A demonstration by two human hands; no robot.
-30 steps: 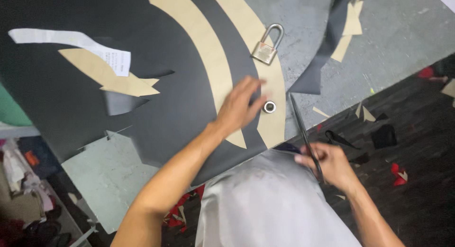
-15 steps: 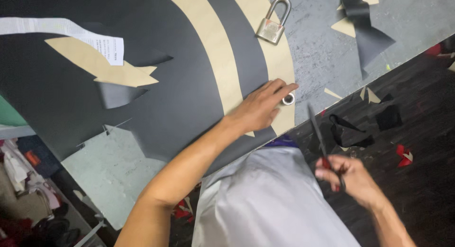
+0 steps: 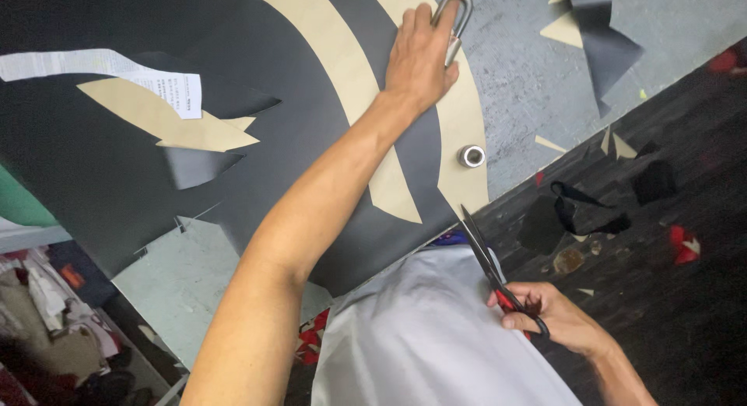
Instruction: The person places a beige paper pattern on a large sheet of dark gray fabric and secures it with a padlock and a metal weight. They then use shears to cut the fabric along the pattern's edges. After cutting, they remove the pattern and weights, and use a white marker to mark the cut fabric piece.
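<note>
My left hand (image 3: 420, 59) reaches far across a large black sheet (image 3: 117, 180) and closes over the body of a metal padlock (image 3: 459, 9). Only the padlock's shackle shows past my fingers. It lies on a curved tan paper pattern (image 3: 467, 118), beside a second tan curve (image 3: 342, 71). A small metal ring weight (image 3: 471, 155) sits on the pattern nearer to me. My right hand (image 3: 556, 320) grips black scissors (image 3: 484, 254) low at the table's near edge. Their blades are nearly shut and point at the tip of the tan pattern.
A tan offcut (image 3: 163, 118) and a white printed paper slip (image 3: 101, 63) lie on the sheet at left. The grey table (image 3: 529, 71) carries a curled black scrap (image 3: 599, 28). Black, tan and red scraps litter the dark floor (image 3: 661, 242) at right.
My left hand has left the metal ring weight and stretched away to the padlock. My right hand has kept the scissors near the table edge.
</note>
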